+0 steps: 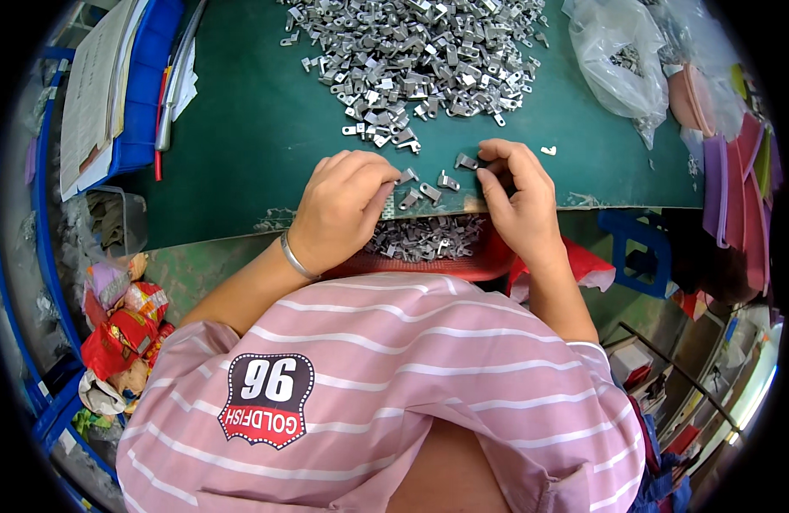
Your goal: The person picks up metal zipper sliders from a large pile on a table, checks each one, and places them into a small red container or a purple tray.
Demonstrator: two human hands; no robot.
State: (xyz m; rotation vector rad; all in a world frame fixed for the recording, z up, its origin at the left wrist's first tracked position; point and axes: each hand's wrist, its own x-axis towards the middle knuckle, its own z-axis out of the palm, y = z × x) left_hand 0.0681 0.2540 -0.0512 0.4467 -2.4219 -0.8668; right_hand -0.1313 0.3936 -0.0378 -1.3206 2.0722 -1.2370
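Close to the table's front edge, my left hand [343, 197] has its fingers pinched together on a small silver metal bracket [408, 175]. My right hand [523, 201] rests across from it, with thumb and forefinger apart. Another small bracket [466, 161] lies by the tips of those two fingers, and I see no firm grip on it. Between the hands, several more loose brackets [430, 192] sit on the green tabletop [240, 162]. Each is a bent piece with a hole in its flat tab. Beyond them spreads a large heap of the same brackets [428, 64].
Under the table edge, before my body, a red basket [488, 265] contains many brackets. A clear plastic bag [617, 68] lies at the far right. Blue trays with papers [142, 94] stand at the left. A blue stool [638, 248] is below at right.
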